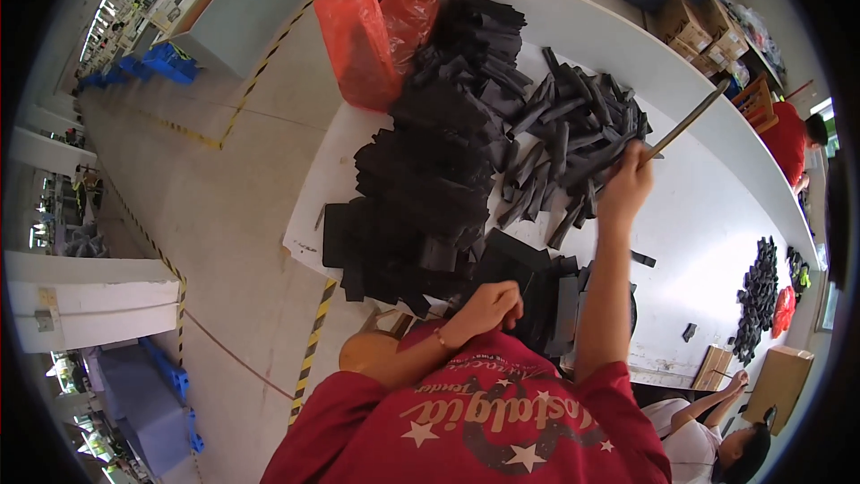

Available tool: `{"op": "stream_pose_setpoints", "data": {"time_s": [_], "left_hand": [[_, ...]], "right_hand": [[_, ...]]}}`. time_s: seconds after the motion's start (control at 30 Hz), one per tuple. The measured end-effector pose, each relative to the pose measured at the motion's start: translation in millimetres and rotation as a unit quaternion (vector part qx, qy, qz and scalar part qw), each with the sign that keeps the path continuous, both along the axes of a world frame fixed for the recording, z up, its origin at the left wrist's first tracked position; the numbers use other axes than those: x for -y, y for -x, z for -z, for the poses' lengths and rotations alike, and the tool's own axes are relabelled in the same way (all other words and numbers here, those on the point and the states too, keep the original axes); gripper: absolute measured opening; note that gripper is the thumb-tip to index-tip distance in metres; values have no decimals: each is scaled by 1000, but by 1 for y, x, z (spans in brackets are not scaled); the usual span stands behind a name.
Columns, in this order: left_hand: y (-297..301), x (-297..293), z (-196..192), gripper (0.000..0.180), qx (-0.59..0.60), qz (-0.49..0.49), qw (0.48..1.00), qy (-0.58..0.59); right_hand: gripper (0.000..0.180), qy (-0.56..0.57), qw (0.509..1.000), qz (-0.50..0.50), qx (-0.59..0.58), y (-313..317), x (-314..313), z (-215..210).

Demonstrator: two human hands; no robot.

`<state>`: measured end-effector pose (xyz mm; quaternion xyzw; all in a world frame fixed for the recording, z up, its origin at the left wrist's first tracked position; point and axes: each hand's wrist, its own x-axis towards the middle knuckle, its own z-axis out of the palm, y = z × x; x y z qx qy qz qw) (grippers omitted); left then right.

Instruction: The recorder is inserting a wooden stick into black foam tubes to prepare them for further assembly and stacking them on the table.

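My right hand (627,186) reaches out over the white table (685,215), its fingers closed round a thin metal-looking rod (688,121) that slants up to the right. Just beyond that hand lies a loose heap of rolled or folded black strips (573,121). Close to my chest, my left hand (493,306) is curled shut; whether anything is in it cannot be made out. Beside it, at the table's near edge, are black pieces (524,278), partly hidden by my arms. A tall pile of flat black pieces (425,166) stands to the left of the strips.
A red plastic bag (372,36) stands at the table's far left corner. A raised white board (645,31) borders the far side. Another person (717,435) works at the right, near a dark heap (757,300) and a cardboard box (778,385). A stool (367,350) is at my left.
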<state>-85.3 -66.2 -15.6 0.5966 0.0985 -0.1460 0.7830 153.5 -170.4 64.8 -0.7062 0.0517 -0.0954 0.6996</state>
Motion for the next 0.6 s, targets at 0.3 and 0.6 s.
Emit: {"op": "stream_pose_setpoints", "data": {"time_s": [0.3,0.6], "left_hand": [[-89,-154,1,11,321,62,724,-608],[-97,-170,0,5,282,90,755,-585]], "right_hand": [[29,223,940,-249,-62,40,45,97],[15,338,883,-324,-33,124,77,74]]}}
